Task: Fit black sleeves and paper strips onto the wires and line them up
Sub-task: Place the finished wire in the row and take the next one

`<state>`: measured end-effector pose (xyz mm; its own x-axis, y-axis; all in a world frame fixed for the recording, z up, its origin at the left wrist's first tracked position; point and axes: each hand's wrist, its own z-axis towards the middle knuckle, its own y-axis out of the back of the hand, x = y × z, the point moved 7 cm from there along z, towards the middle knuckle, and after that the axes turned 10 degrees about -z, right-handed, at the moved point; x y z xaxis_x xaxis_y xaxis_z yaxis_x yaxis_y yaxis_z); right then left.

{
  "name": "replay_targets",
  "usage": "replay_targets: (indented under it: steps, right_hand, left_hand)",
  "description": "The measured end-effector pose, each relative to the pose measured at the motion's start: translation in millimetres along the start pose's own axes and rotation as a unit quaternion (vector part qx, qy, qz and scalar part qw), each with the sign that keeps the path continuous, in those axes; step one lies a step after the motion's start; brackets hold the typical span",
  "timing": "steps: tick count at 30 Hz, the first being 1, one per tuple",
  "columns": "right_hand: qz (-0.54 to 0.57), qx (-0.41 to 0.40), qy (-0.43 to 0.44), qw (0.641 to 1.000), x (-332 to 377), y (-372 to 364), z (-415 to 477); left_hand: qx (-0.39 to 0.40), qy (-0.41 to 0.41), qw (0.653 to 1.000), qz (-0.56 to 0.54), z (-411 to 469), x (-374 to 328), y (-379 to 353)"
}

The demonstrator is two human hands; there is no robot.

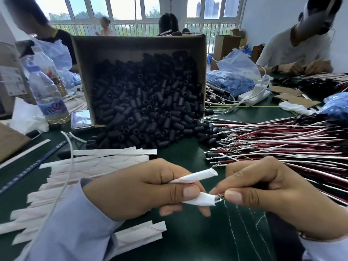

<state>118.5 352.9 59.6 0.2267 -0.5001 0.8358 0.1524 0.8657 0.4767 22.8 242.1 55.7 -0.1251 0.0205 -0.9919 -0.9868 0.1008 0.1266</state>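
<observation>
My left hand [150, 187] pinches a white paper strip [199, 199] that is folded into two ends; the upper end points up and right. My right hand [267, 193] holds a wire by its metal terminal [219, 198], whose tip sits at the mouth of the strip's lower end. A heap of black sleeves [146, 113] spills from a tipped cardboard box [81, 59] onto the green table. Loose paper strips [90, 166] lie at the left. A pile of red and white wires [282, 146] fans out at the right.
A water bottle [49, 91] and a phone [82, 119] stand left of the box. A white charger cable [66, 166] crosses the strips. Bags of blue parts [231, 81] and a power strip [254, 97] lie behind the wires. Other people sit around the table.
</observation>
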Motion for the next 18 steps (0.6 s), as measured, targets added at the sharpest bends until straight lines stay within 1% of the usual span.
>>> replay_targets:
  steps: [5, 9, 12, 14, 16, 18]
  right_hand:
    - [0.026, 0.014, 0.004, 1.0, -5, -1, 1]
    - [0.047, 0.031, 0.012, 0.998, -5, -5, 3]
    - [0.056, 0.008, 0.005, 0.998, -6, -4, 3]
    - [0.013, -0.033, 0.013, 0.999, -3, -2, 4]
    - [-0.065, -0.08, 0.025, 0.994, 1, -1, 2]
    - [-0.166, -0.123, 0.014, 0.978, 2, 0, 1]
  left_hand:
    - [0.008, -0.006, 1.0, -0.002, -2, -2, -4]
    - [0.019, -0.007, 0.999, -0.047, -3, -3, -8]
    - [0.008, -0.011, 0.998, -0.057, -3, -2, -7]
    - [-0.019, -0.008, 0.999, -0.04, -3, -2, -1]
    - [-0.057, -0.002, 0.998, -0.003, -2, 0, 6]
    - [-0.103, 0.017, 0.991, 0.086, -2, 4, 13]
